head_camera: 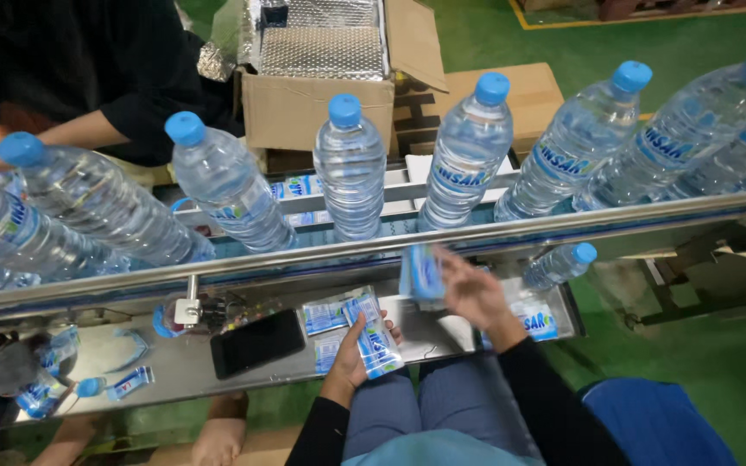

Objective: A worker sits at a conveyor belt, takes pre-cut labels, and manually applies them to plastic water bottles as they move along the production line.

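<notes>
Now my left hand (351,358) keeps its grip clamped on a stack of labels (376,338), long axis running away from me, tilted a little right, over the tabletop (183,367). My right hand (475,293) is higher and further forward, its fingers pinched on a single label (421,272) held just under the rail (321,255). The bottle (350,168) nearest that label stands upright on the line, just beyond the rail, up and to the left; my right hand is the nearer one. A phone (257,343) lies flat left of the stack, loose labels beside it.
</notes>
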